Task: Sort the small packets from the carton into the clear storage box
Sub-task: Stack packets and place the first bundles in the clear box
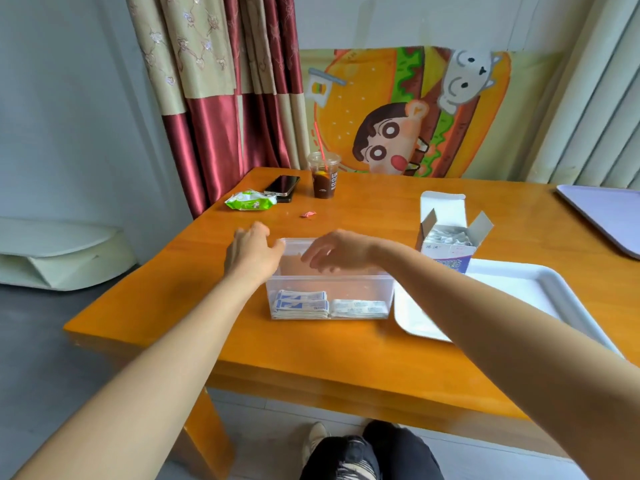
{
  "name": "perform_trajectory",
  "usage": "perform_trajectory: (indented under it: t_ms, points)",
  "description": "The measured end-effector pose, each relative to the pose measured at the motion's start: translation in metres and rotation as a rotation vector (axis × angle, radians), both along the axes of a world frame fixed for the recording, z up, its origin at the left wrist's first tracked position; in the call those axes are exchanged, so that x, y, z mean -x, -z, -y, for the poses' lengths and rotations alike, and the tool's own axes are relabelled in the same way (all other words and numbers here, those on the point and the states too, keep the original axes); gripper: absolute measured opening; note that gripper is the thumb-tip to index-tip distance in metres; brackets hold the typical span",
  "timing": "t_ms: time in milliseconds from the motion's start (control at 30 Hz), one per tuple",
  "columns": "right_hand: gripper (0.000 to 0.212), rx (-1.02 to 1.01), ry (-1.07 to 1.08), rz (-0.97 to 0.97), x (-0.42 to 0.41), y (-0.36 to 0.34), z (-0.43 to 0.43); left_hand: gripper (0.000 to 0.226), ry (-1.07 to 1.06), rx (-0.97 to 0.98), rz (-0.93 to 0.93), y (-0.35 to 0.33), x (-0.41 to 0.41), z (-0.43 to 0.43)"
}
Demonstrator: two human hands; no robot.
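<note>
A clear storage box [363, 287] stands on the orange table, with two stacks of small white and blue packets [301, 304] lying against its near wall. My left hand [251, 252] rests at the box's far left corner, thumb touching the rim. My right hand [337, 251] hovers over the box opening, fingers loosely curled and holding nothing. To the right stands the open white and blue carton [446, 245], more packets showing inside it.
A white tray [519, 289] lies right of the box, under my right forearm. At the table's far side stand an iced drink cup [323, 176], a dark phone [282, 185], a green wrapper [251, 200] and a small red scrap [307, 214]. A lilac tray [609, 213] sits far right.
</note>
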State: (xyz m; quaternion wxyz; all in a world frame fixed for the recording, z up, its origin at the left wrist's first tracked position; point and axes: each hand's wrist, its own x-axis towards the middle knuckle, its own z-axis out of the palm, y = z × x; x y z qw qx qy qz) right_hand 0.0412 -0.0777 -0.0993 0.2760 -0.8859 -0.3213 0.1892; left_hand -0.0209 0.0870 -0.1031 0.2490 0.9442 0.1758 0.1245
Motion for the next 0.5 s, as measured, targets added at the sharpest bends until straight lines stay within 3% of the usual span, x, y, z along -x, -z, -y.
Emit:
perform_trajectory:
  t_ms: [133, 267, 367, 433, 500]
  points:
    - [0.015, -0.34, 0.16, 0.021, 0.016, -0.029, 0.061, 0.018, 0.173, -0.013, 0.615, -0.02, -0.006, 0.062]
    - [0.018, -0.316, 0.359, 0.075, 0.033, -0.02, 0.135, 0.015, 0.549, -0.019, 0.772, -0.023, -0.003, 0.15]
    - [0.018, -0.13, 0.527, 0.049, 0.038, 0.0, 0.188, 0.019, 0.795, -0.036, 0.729, -0.007, -0.002, 0.192]
    - [0.017, 0.02, 0.638, 0.013, 0.039, 0.016, 0.216, 0.022, 0.894, -0.039, 0.541, 0.01, -0.008, 0.211]
    - [0.03, 0.209, 0.688, 0.019, 0.038, 0.032, 0.226, 0.024, 0.893, -0.09, 0.267, 0.027, -0.015, 0.217]
